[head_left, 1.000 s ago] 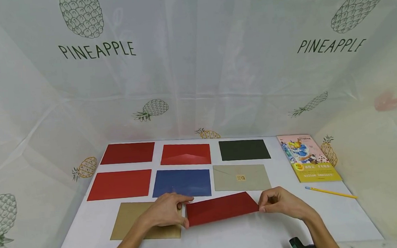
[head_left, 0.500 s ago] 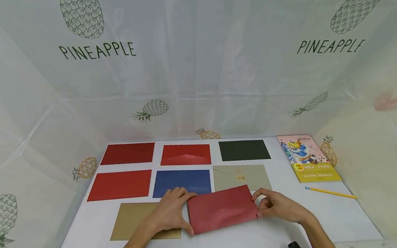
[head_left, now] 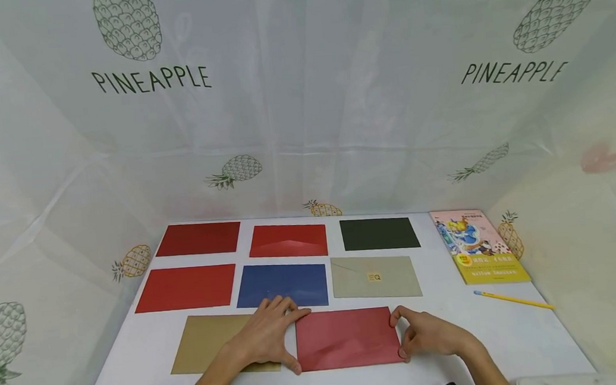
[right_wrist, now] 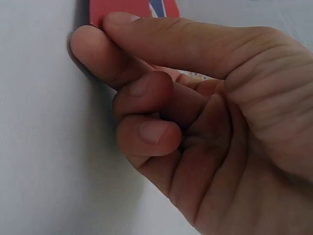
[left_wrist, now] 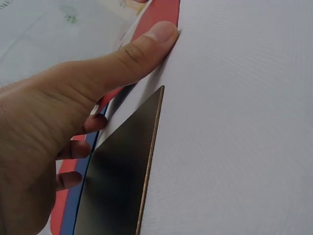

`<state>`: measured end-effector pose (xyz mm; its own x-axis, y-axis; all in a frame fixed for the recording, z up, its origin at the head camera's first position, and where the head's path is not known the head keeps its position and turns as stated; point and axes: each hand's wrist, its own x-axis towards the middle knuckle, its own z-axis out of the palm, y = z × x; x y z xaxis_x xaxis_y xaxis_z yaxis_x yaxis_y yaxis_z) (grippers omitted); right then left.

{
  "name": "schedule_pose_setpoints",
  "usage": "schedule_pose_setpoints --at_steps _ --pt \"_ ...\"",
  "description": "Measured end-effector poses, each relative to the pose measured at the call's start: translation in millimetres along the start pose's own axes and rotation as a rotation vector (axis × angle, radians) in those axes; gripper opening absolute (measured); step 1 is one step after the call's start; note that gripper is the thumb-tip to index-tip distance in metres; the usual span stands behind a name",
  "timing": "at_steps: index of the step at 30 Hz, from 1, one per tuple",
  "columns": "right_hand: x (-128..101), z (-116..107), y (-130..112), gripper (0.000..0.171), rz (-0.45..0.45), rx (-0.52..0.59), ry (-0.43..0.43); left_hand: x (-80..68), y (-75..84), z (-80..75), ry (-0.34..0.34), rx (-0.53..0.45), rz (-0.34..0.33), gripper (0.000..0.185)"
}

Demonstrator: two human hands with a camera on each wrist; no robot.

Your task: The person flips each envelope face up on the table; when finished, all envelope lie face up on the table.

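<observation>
A red envelope (head_left: 347, 339) lies flat at the front of the table, its long sides running left to right. My left hand (head_left: 264, 338) is spread along its left short edge, thumb at the near corner and index finger at the far one. Part of a gold envelope (head_left: 206, 343) is hidden beneath this hand. At the right short edge my right hand (head_left: 433, 333) holds the red envelope with thumb and index finger. In the right wrist view, the other fingers (right_wrist: 146, 132) are curled in toward the palm.
Behind stand two rows of flat envelopes: two darker and brighter reds (head_left: 198, 239) (head_left: 186, 289), another red one (head_left: 287, 240), a dark green one (head_left: 379, 233), a blue one (head_left: 282, 284) and a beige one (head_left: 376, 286). A book (head_left: 478, 246) and pencil (head_left: 514, 300) lie right.
The red envelope, earlier raised and tilted in both hands, has come down level toward the table's front. Both hands have moved slightly nearer with it; the beige envelope behind is uncovered.
</observation>
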<state>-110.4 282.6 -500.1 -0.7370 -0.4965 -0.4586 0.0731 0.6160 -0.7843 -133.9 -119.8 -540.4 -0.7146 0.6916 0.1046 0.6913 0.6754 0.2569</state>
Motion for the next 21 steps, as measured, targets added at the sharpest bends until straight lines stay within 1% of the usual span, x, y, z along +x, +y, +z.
schedule_pose_setpoints --at_steps 9,17,21 --pt "3.2 4.3 -4.7 0.053 0.072 -0.082 0.02 -1.0 -0.4 -2.1 -0.036 -0.004 0.006 0.116" --pt "6.5 4.7 -7.8 0.06 0.11 -0.094 0.03 -1.1 0.5 -4.0 -0.055 -0.023 -0.006 0.117" --pt "7.1 5.4 -9.2 0.062 0.109 -0.111 0.028 -1.2 0.3 -4.1 -0.056 -0.028 -0.013 0.116"
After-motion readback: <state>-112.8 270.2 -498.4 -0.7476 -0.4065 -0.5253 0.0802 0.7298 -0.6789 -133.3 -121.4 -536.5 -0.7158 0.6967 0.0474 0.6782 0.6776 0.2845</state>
